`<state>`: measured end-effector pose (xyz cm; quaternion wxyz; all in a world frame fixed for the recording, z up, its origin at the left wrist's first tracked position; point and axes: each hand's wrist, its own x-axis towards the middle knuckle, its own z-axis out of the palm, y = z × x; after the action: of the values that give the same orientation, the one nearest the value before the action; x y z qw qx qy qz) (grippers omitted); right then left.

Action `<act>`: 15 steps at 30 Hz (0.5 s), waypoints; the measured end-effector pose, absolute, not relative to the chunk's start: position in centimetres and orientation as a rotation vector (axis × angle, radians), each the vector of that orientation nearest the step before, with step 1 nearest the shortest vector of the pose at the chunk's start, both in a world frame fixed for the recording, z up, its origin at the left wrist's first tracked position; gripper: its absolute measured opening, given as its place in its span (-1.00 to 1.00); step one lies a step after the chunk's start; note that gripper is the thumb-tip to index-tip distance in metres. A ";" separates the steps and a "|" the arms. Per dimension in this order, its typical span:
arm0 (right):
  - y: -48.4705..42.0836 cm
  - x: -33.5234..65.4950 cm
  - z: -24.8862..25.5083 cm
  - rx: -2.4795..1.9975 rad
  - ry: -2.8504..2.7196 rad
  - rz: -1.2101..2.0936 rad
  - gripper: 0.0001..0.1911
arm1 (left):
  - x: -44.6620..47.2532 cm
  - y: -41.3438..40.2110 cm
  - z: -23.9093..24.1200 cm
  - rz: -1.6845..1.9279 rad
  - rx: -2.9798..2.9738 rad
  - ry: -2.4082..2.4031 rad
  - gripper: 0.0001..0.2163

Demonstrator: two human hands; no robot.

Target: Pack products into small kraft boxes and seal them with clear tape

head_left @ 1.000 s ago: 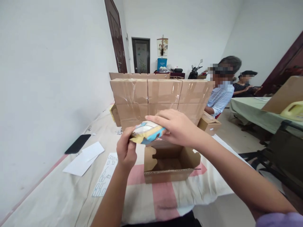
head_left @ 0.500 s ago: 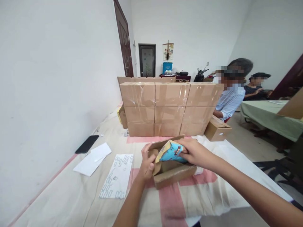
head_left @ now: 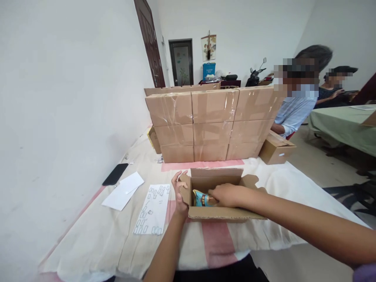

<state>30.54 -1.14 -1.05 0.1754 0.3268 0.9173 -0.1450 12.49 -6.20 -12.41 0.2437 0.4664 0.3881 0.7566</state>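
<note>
An open cardboard box (head_left: pixel 223 213) stands on the cloth in front of me, its flaps spread outward. Inside, toward the left end, lies a blue and yellow snack bag (head_left: pixel 202 199). My left hand (head_left: pixel 180 192) is closed round the box's left flap, thumb on the near side and fingers at the top. My right hand (head_left: pixel 227 194) reaches down into the box with its fingers closed at the right end of the bag. The right fingertips are partly hidden against the bag.
Taped cartons (head_left: pixel 210 129) form a stacked wall behind the box. A smaller carton (head_left: pixel 277 148) stands at right, near a seated person in a light shirt (head_left: pixel 296 109). On the left lie a black phone (head_left: pixel 115 174), white papers (head_left: pixel 122 194) and a sheet with drawn rectangles (head_left: pixel 152 211).
The snack bag has gone from tilted above the box to lying inside it, my right hand moving down with it. The box's flaps now stand spread, and the view has tilted slightly.
</note>
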 end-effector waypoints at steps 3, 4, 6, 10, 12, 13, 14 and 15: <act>-1.1 32.5 0.4 1.028 2.723 -0.396 -0.57 | 12.1 -6.0 -12.8 2.211 1.423 0.961 -0.50; -1.3 33.7 0.9 1.077 2.830 -0.436 -0.59 | 12.0 -6.0 -12.9 2.212 1.494 0.977 -0.52; -2.0 36.9 1.2 1.293 3.138 -0.523 -0.64 | 11.6 -6.1 -13.0 2.139 1.622 1.044 -0.60; -4.2 42.1 -2.6 2.193 3.701 -0.267 -0.71 | 11.4 -6.3 -13.0 1.970 1.603 1.024 -0.61; -5.1 42.7 -5.6 1.991 3.849 -0.626 -0.63 | 11.6 -6.3 -13.1 1.880 1.458 0.964 -0.41; -5.4 42.6 -6.9 1.868 3.833 -0.879 -0.58 | 11.7 -6.2 -13.2 1.828 1.380 0.941 -0.33; -5.5 42.3 -8.0 1.785 3.772 -1.124 -0.51 | 11.7 -6.2 -13.2 1.781 1.312 0.923 -0.27; -5.6 41.9 -8.8 1.749 3.696 -1.321 -0.44 | 11.8 -6.1 -13.3 1.743 1.261 0.909 -0.23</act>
<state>41.91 -5.58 -8.77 -0.5460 0.3410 0.7206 -0.2576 11.80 -6.14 -13.30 0.3921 0.4967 0.3580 0.6866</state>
